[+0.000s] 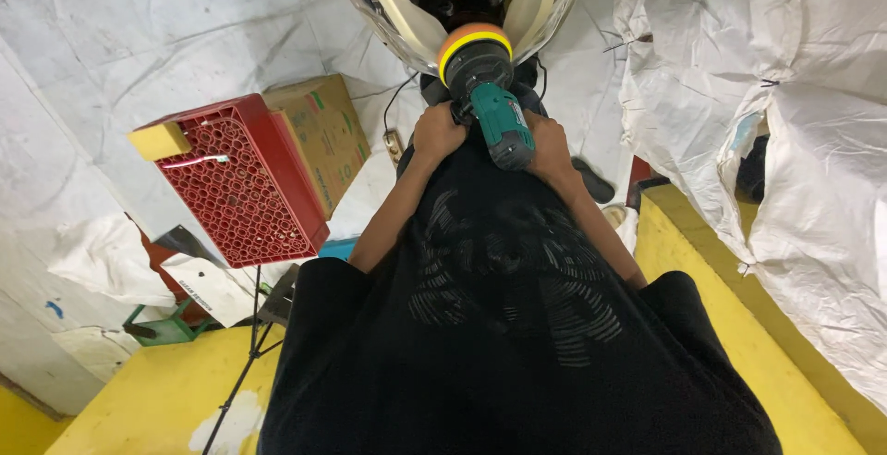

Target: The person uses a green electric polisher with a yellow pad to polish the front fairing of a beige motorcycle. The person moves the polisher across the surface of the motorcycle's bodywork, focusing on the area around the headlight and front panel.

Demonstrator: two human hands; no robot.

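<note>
Both hands, left hand [437, 132] and right hand [549, 147], wrapped the green polisher [494, 109] in a closed grip, its orange pad [473, 37] against the cream fairing [399, 13], mid-buffing; steady sweeping pressure seemed needed next.

Your teal plastic polisher [499, 122] carries a matt orange foam pad [473, 36]; upper frame, glossy cream bodywork [393, 12]; left, a red plastic crate [245, 182]

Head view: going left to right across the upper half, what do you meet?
Yellow sponge → red plastic crate → cardboard box → left hand → teal polisher → right hand → white plastic sheeting.
</note>
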